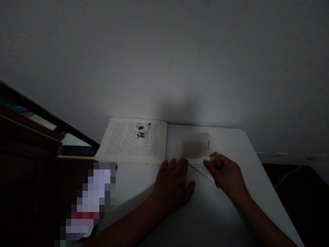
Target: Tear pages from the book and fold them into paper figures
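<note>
A small printed sheet of paper (196,145) lies on the white table, its near part folded over on a slant. My right hand (226,173) pinches the folded flap at the sheet's near right side between thumb and fingers. Resting flat on the table, my left hand (172,185) has its fingers stretched out, with the fingertips at the sheet's left near corner. To the left of the sheet is a stack of printed pages (133,142) with a small picture on the top page.
The white table (144,181) stands against a grey wall (164,61). A pixelated bright area (95,195) covers something at the table's left edge. Dark wooden furniture (28,171) is at the left. A pale cable (288,176) runs beyond the right edge.
</note>
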Motion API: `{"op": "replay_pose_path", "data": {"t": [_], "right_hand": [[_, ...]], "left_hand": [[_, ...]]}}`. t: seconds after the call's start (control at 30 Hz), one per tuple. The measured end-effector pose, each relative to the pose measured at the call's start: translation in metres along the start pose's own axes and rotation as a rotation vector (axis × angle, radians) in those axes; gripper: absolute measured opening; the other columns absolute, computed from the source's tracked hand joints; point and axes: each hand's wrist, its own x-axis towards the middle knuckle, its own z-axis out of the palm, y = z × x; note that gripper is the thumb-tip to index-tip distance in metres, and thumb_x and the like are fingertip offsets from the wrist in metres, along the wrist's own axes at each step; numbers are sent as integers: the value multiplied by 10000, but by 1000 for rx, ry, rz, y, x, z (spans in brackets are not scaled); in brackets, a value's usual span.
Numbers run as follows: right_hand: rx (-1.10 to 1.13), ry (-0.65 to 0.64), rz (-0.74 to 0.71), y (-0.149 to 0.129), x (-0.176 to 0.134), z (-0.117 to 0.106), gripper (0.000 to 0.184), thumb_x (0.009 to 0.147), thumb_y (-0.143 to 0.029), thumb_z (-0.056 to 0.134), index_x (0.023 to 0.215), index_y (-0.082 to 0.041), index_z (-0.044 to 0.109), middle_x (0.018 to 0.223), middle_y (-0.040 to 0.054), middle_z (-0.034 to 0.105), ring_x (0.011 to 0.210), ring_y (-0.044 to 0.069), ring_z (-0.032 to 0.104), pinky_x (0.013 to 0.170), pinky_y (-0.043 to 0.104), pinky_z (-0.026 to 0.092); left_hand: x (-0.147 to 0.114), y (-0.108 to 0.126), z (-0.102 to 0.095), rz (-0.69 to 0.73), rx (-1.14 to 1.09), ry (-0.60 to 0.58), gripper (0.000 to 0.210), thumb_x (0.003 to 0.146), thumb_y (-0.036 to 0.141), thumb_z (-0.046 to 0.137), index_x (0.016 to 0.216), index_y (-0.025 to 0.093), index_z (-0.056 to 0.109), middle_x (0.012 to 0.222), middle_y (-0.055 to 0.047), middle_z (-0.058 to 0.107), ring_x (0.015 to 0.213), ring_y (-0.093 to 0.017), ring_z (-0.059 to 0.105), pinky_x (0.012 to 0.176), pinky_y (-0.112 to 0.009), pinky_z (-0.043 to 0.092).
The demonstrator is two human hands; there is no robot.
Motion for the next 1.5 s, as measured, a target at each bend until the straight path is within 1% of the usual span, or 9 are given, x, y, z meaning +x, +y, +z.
{"op": "replay_pose_path", "data": {"t": [0.27,0.4,0.7,0.9,0.97,1.17,1.37,1.5], "right_hand": [[-3,8,3,3,0,2,393,746,-450,555,580,-232,273,489,-53,522,336,88,408,382,220,340],[-11,6,12,1,0,1,392,739,-440,566,575,-231,277,494,-47,523,336,86,405,383,223,342],[37,0,31,2,0,2,390,738,-431,562,583,-235,263,474,-61,496,328,81,385,367,219,321],[11,-9,41,0,0,2,407,743,-425,571,593,-234,244,491,-68,490,341,82,392,394,223,346],[-3,3,28,0,0,2,415,737,-427,578,589,-235,242,490,-63,487,356,90,403,399,225,352],[-2,1,24,1,-1,1,403,745,-431,561,591,-238,242,518,-44,531,348,92,402,388,234,343],[-56,40,-30,3,1,3,399,722,-444,563,564,-234,263,492,-50,506,408,103,425,440,236,358],[-107,27,-46,4,3,2,404,726,-444,572,559,-229,273,509,-44,526,461,116,460,497,243,378]], "left_hand": [[2,0,-5,-13,-30,-16,551,796,433,490,1249,125,436,1270,-115,479,1073,-287,437,936,-459,315],[3,-1,-5,-2,-23,-20,536,800,440,482,1237,132,451,1266,-114,485,1064,-293,447,924,-464,316],[-3,-3,0,2,-17,1,516,833,437,447,1272,166,432,1319,-101,457,1121,-310,415,933,-492,297],[-5,-4,2,7,-19,9,443,854,429,429,1256,243,451,1350,-63,429,1144,-301,407,940,-505,293],[-5,-3,0,3,-13,7,433,845,426,450,1242,254,462,1348,-62,430,1137,-300,413,935,-510,296],[-4,-2,-5,1,-10,0,397,836,410,480,1217,300,481,1331,-60,434,1128,-288,419,917,-489,319],[-5,-6,2,20,-22,13,394,850,425,454,1240,366,453,1336,-54,417,1135,-296,404,903,-508,314],[-6,-8,5,38,-24,-1,406,862,445,421,1260,373,433,1345,-49,409,1133,-303,402,905,-518,309]]}}
